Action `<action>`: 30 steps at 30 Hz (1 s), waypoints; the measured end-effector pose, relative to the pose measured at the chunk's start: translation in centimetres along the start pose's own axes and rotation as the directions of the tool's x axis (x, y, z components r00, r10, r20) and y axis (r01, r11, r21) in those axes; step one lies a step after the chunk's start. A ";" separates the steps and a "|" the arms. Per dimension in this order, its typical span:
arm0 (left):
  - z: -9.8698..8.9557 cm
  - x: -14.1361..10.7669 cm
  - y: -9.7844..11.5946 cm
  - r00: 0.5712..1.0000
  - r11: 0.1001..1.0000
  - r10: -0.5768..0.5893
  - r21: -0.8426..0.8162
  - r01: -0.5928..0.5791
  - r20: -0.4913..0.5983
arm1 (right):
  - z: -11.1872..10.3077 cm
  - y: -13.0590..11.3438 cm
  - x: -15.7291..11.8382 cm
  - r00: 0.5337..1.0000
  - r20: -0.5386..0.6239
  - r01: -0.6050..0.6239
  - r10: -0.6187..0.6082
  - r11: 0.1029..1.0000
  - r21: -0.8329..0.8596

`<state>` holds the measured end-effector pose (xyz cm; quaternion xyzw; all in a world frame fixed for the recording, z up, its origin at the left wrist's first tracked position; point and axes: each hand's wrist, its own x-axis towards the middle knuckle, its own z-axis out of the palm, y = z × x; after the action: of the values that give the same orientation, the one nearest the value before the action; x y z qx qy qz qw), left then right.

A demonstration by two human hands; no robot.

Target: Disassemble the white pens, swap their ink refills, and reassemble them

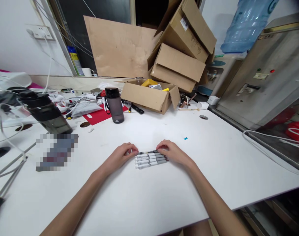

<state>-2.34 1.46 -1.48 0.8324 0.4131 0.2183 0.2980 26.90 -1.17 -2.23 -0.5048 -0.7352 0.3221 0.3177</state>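
Several white and grey pens (pixel 150 161) lie side by side in a row on the white table (pixel 129 203). Along the far side of the row is a pen with dark ends (pixel 149 152). My left hand (pixel 123 153) pinches its left end between thumb and fingers. At its other end, my right hand (pixel 172 151) has thumb and fingers closed on the dark part. The right fingertips partly hide that end, and the hand rests close beside the grey ends of the other pens.
A dark water bottle (pixel 115 106) stands beyond the hands, near an open cardboard box (pixel 144 96). To the left are a larger bottle (pixel 48 113) and a blurred-out flat object (pixel 58 152). A small blue piece (pixel 186 138) lies right of centre. Cables clutter the left back.
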 end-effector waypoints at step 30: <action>6.3 2.9 2.7 0.824 0.754 -0.447 -0.643 0.136 -0.350 | 5.1 -0.1 2.9 0.852 -0.466 0.125 0.239 0.772 0.624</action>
<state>4.69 0.58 -3.92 0.5374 0.5135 0.4852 0.4605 21.97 0.74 -4.73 -0.4585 -0.4525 0.4114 0.6448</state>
